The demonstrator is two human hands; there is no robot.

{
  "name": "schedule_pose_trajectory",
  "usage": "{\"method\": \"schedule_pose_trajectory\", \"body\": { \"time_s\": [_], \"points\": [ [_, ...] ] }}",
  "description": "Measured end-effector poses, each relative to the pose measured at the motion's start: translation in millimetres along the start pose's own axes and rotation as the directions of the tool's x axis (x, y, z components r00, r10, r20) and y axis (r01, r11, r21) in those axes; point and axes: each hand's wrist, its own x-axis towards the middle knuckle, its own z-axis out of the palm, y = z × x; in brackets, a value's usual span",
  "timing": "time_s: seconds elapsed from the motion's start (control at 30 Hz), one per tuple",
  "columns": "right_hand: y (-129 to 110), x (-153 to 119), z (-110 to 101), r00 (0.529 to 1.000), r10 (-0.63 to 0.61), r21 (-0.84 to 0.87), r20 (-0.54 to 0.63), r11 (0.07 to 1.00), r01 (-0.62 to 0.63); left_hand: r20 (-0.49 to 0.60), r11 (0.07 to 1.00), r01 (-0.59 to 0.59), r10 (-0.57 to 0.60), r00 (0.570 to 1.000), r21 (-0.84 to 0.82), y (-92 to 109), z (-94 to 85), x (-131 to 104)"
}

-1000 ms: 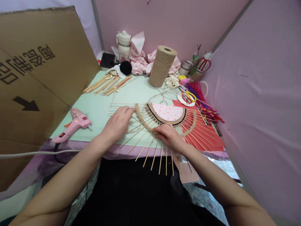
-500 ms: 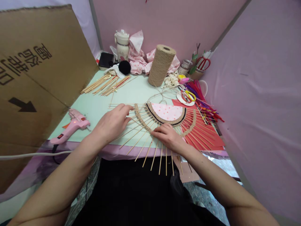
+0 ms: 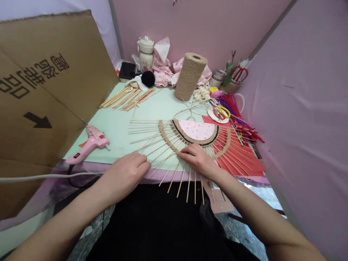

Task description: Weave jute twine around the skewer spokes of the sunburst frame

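A half-round fan of thin wooden sticks (image 3: 195,188) lies across the table's front edge, its tips spreading outward. Its core is a white half-disc with pink dots (image 3: 197,129), bordered by tan twine and a black line. Farther out, a band of tan twine (image 3: 166,137) crosses the sticks. My right hand (image 3: 199,161) rests over the lower sticks, fingertips pressed together on the twine band. Near the stick tips on the left, my left hand (image 3: 130,172) is closed with curled fingers; what it pinches, if anything, is too fine to make out.
A pink glue gun (image 3: 88,145) lies left beside a cardboard box (image 3: 54,98). Behind are loose sticks (image 3: 130,98), a twine spool (image 3: 191,77) and a white bottle (image 3: 146,54). Scissors (image 3: 224,111), red paper (image 3: 241,159) and fuzzy coloured stems (image 3: 231,105) are on the right.
My left hand has come down and toward me from the fan's left side, its fingers now closed. My right hand stays on the twine band. The whole view has shifted slightly.
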Motion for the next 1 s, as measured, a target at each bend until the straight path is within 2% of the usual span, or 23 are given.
{"method": "schedule_pose_trajectory", "body": {
  "time_s": [0.13, 0.33, 0.43, 0.7, 0.8, 1.0],
  "points": [
    [0, 0, -1, 1.000, 0.004, 0.009, -0.005, 1.000, -0.004, -0.046, 0.999, -0.022, 0.020, 0.999, -0.038, 8, 13.2, -12],
    [-1, 1, -2, 1.000, 0.014, 0.007, 0.012, 1.000, -0.015, -0.176, 0.998, -0.058, 0.051, 0.983, -0.034, 17, 20.3, -17],
    [-1, 1, -1, 1.000, 0.018, 0.007, 0.014, 1.000, -0.018, -0.257, 0.998, -0.039, 0.022, 0.966, -0.058, 21, 25.3, -21],
    [1, -2, 2, 1.000, 0.019, 0.025, 0.005, 1.000, -0.019, -0.381, 0.987, 0.037, -0.096, 0.919, -0.158, 32, 30.1, -34],
    [0, -2, 2, 1.000, 0.016, 0.032, 0.000, 0.999, -0.016, -0.400, 0.985, 0.040, -0.106, 0.910, -0.169, 33, 36.5, -39],
    [1, -3, 3, 1.000, 0.020, 0.052, -0.004, 0.998, -0.020, -0.392, 0.988, -0.005, -0.056, 0.918, -0.152, 35, 51.8, -43]
  ]
}}
